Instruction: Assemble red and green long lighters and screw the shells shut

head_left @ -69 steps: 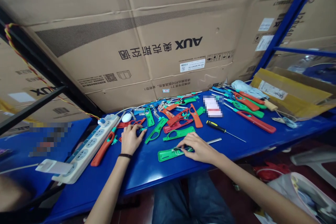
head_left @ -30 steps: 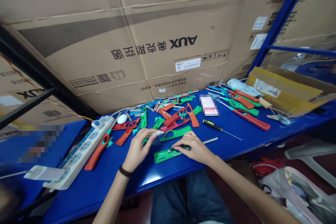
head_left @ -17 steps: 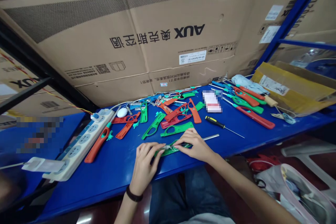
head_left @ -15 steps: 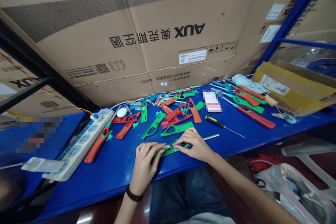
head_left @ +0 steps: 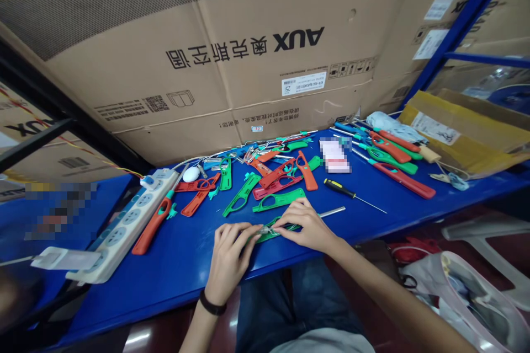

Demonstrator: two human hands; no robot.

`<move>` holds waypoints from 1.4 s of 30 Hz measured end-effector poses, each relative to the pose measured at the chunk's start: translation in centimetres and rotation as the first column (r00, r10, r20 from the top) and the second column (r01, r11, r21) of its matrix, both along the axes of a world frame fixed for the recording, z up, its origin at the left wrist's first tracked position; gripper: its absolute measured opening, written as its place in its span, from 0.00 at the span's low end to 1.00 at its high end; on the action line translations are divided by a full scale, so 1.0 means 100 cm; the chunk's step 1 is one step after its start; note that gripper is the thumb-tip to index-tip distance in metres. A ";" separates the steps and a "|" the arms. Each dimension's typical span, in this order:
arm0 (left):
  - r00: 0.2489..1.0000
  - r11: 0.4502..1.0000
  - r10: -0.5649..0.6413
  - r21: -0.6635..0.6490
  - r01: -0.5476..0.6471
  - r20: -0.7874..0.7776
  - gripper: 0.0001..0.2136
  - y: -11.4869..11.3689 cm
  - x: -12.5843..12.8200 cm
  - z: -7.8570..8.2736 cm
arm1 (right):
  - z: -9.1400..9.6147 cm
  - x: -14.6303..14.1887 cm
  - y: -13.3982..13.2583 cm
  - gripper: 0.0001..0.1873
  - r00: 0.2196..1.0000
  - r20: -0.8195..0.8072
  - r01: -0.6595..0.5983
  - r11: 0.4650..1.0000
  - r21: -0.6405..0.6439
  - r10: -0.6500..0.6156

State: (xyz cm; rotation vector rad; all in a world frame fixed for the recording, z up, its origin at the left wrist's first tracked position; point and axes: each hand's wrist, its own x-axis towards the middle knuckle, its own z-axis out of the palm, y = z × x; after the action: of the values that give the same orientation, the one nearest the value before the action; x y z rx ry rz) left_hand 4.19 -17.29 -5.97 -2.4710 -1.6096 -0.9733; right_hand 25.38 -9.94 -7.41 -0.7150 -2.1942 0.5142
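Gripping a green lighter body point(head_left: 259, 239) flat on a blue counter point(head_left: 178, 281), a worker's left hand point(head_left: 227, 251) and right hand point(head_left: 305, 225) meet across its length. The body's long axis runs across the person's front, roughly left to right and rising slightly toward the right. The left hand, curled almost closed, pinches a small metal fitting point(head_left: 262, 229) near the body's left end. The right hand, fingers bent and closed, lies over the body's middle and right part, where thin wires point(head_left: 278, 225) loop about it, so the right hand sits closer to most of its length. A steel tube point(head_left: 333, 211) extends from under the right hand toward the right, pointing away from the left hand. A black wristband point(head_left: 212, 303) circles the left wrist. Loose green and orange lighter bodies point(head_left: 275, 199) lie scattered farther along the counter, and a yellow-and-black screwdriver point(head_left: 339, 189) rests just beyond the tube. A white power strip point(head_left: 132, 218) lies to the left, an orange lighter body point(head_left: 152, 226) beside it. Cardboard AUX cartons point(head_left: 199, 66) stand behind the counter.
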 end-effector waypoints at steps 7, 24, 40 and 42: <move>1.000 1.000 0.015 0.024 -0.015 0.006 0.09 -0.001 0.001 0.001 | 0.001 -0.001 0.000 0.05 1.000 0.001 0.008 1.000 -0.006 -0.008; 1.000 1.000 0.004 0.031 -0.005 0.019 0.09 -0.001 0.000 0.001 | 0.001 0.001 0.000 0.04 1.000 0.013 -0.002 1.000 0.011 0.002; 0.998 0.998 0.015 0.063 -0.019 0.064 0.10 -0.003 0.007 0.001 | 0.004 0.002 -0.001 0.04 1.000 0.017 0.003 1.000 0.000 -0.003; 0.997 0.998 0.025 0.064 -0.029 0.071 0.09 -0.003 0.009 0.002 | 0.004 0.002 -0.002 0.04 1.000 0.012 -0.002 1.000 0.004 0.002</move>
State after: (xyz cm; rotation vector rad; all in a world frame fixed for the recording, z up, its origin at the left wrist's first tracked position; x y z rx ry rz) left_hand 5.04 -17.58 -5.82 -2.3926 -1.5994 -1.1015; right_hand 25.60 -10.11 -7.00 -0.7159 -2.2070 0.5074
